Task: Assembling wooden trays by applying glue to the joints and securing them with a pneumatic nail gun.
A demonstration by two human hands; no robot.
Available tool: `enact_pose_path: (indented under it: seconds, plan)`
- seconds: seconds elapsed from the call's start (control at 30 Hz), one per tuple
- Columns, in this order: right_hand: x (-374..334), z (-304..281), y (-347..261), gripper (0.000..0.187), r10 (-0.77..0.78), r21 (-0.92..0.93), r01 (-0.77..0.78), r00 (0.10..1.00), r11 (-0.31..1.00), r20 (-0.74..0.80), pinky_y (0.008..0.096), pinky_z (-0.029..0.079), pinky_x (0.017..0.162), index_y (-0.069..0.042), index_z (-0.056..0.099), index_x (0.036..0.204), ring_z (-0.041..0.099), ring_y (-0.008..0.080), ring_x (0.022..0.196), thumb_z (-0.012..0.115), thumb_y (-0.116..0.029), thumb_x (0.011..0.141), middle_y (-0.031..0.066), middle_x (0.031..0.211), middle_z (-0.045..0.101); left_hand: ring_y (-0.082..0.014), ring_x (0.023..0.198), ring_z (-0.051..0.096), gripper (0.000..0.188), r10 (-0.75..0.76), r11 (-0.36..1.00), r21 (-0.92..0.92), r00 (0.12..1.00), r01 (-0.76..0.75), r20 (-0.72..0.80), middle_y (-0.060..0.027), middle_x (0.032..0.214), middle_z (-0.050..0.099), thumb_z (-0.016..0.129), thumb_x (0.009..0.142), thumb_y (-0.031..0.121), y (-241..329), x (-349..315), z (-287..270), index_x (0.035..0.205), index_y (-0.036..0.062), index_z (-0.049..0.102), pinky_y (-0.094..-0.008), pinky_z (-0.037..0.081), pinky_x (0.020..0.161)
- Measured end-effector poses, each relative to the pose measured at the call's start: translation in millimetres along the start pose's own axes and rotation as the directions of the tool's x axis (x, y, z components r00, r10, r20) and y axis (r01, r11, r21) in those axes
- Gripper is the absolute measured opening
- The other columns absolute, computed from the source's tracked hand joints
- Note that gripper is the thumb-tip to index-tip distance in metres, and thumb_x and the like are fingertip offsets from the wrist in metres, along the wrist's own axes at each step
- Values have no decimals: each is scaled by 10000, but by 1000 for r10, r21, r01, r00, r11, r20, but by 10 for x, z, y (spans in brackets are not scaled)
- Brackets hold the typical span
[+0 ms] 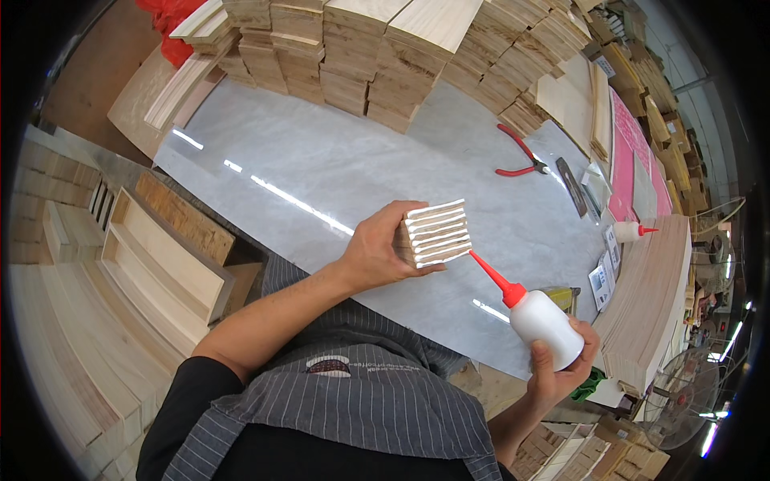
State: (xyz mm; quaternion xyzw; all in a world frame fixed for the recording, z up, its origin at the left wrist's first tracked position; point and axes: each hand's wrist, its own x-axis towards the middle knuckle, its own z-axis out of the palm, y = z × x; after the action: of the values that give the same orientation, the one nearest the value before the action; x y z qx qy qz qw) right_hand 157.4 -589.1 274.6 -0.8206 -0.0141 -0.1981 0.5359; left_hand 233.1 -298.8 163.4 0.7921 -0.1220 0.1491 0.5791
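Stack-edged tabletop (353,164), slats (438,235) in left hand (375,250), bottle (547,327) in right (560,378)

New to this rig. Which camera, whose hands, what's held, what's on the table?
No robot here: someone is working bare-handed. The one picture comes from the left of two fisheye cameras worn on the head, looking down. The left hand holds a bundle of wood pieces striped white on the facing end. The right hand holds a white bottle; its red nozzle points at the bundle's lower right corner. On the grey tabletop lie stacked boards and red-handled pliers.
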Motion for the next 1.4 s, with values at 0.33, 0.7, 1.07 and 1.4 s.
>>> enact_pose_path:
  seconds: [0.33, 0.7, 1.07, 1.4]
  plan:
    - [210, -253, 436, 572, 224, 619, -237, 969, 749, 100, 384, 549, 878, -40, 521, 1343, 636, 281, 1008, 724, -357, 912, 176, 1170, 614, -285, 1097, 658, 792, 108, 991, 79, 993, -105, -44, -130, 1169, 665, 981, 648, 313, -51, 74, 26, 1263, 29, 571, -385, 541, 949]
    - [1031, 601, 991, 579, 365, 786, -345, 917, 512, 165, 414, 484, 1045, -46, 444, 1464, 605, 253, 1181, 707, -133, 955, 127, 1302, 610, -248, 1199, 618, 847, -52, 989, -131, 990, 69, 128, -157, 1283, 636, 947, 711, 372, -493, 1866, 531, 1326, 38, 470, -371, 493, 1017]
    - [1133, 1030, 1695, 720, 189, -6, -222, 846, 975, -498, 450, 398, 1112, -14, 418, 1452, 480, 353, 1324, 761, -7, 819, 197, 1424, 483, -209, 1302, 543, 1007, -132, 824, -450, 889, 345, 440, -107, 1412, 581, 922, 765, 264, -717, 2593, 860, 1559, 64, 335, -355, 439, 1097]
    - [1442, 1861, 1134, 760, -299, -383, 188, 920, 904, -254, 527, 345, 1079, 31, 424, 1386, 428, 433, 1272, 839, -149, 774, 247, 1364, 461, -456, 1304, 539, 1005, -285, 936, 276, 929, 217, 236, -335, 1402, 540, 787, 855, 385, -413, 1971, 556, 1559, -80, 241, -466, 442, 1092]
